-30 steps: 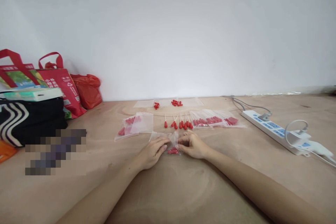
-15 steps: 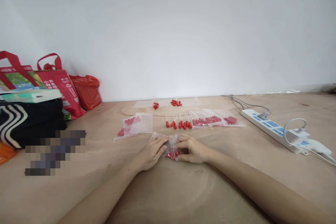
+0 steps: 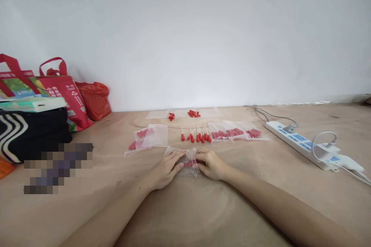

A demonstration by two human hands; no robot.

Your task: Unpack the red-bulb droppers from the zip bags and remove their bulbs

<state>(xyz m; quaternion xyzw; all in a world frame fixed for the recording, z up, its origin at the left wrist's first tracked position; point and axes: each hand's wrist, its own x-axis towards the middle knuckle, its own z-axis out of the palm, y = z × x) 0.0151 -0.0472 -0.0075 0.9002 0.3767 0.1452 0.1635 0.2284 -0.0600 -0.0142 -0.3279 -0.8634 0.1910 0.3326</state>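
A clear plastic zip bag (image 3: 188,171) with red rubber dropper bulbs (image 3: 190,163) inside lies on the table between my hands. My left hand (image 3: 169,168) holds the bag's left side, fingers over the film and thumb apart from them. My right hand (image 3: 213,164) is closed, fingers bent, on the bag's right side by the bulbs; its fingertips are partly hidden. Just beyond lie several droppers (image 3: 199,137) with red bulbs and thin clear stems. Filled bags of droppers (image 3: 234,132) overlap to their right.
Left of the droppers lie more bags (image 3: 142,141) with red bulbs. Loose red bulbs (image 3: 193,114) sit near the wall beside flat clear bags (image 3: 213,112). A white power strip (image 3: 301,144) with cables stands right. Shopping bags (image 3: 65,96) and a black striped bag (image 3: 34,131) crowd the left.
The bulbs inside the bag have shifted away from me, up toward my fingers. My right hand's fingers have drawn closer together; my left hand has hardly moved.
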